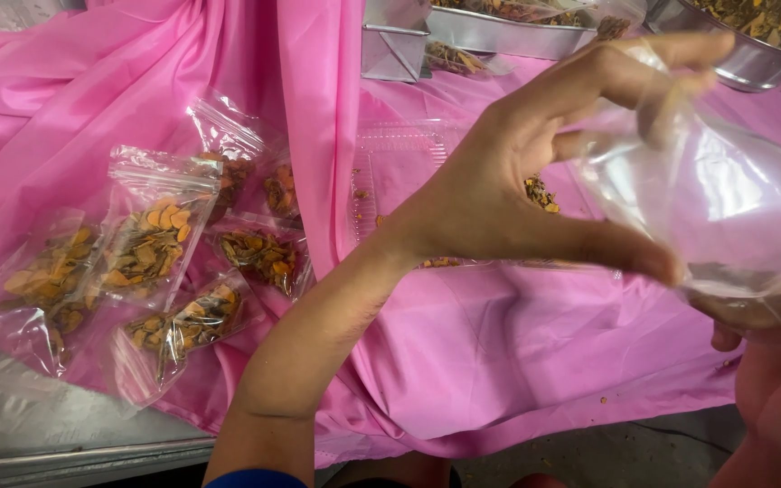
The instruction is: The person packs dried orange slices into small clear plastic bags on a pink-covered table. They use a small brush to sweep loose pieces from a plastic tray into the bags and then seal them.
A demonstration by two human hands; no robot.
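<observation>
My left hand (517, 181) reaches across from the lower left and pinches the mouth of an empty clear plastic bag (734, 208) between thumb and fingers. My right hand (770, 380) shows only partly at the lower right, under the bag's lower edge; its grip is mostly hidden behind the plastic. Left of my forearm, several small clear zip bags of dried orange and brown slices (151, 239) lie in a loose pile on the pink plastic sheet (499, 361).
A clear plastic tray (399, 172) with a few crumbs of dried material lies behind my left hand. Metal trays (508, 36) and a metal bowl (752, 59) heaped with dried slices stand along the far edge. A metal table edge (65, 443) shows at lower left.
</observation>
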